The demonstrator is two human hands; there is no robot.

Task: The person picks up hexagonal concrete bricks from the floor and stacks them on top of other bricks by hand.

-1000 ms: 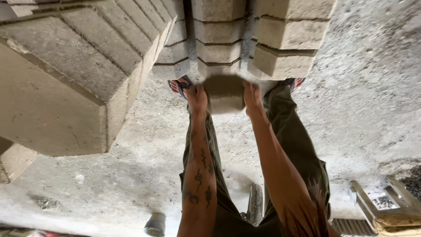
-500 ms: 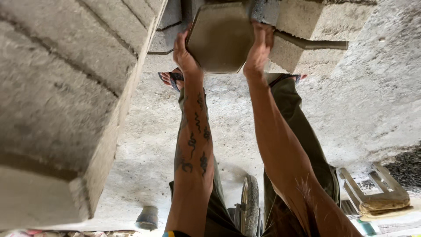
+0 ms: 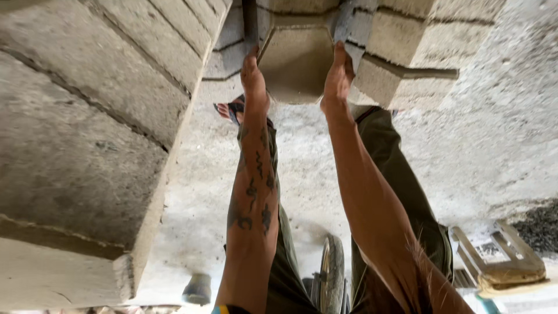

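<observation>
Grey block [image 3: 296, 67] gripped tight between left hand [image 3: 254, 78] and right hand [image 3: 339, 75], up against stacked blocks [image 3: 407, 40]. Lifting step; next needs steady, careful carrying.

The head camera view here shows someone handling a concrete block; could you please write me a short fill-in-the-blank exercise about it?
1. Both hands grip one concrete block, one on each ____.
2. The forearm with dark tattoos belongs to the ____ hand.
3. The right hand presses the block's right ____.
4. Between the legs below, a ____ stands on the concrete floor.

Missing words: side; left; side; wheel
</observation>
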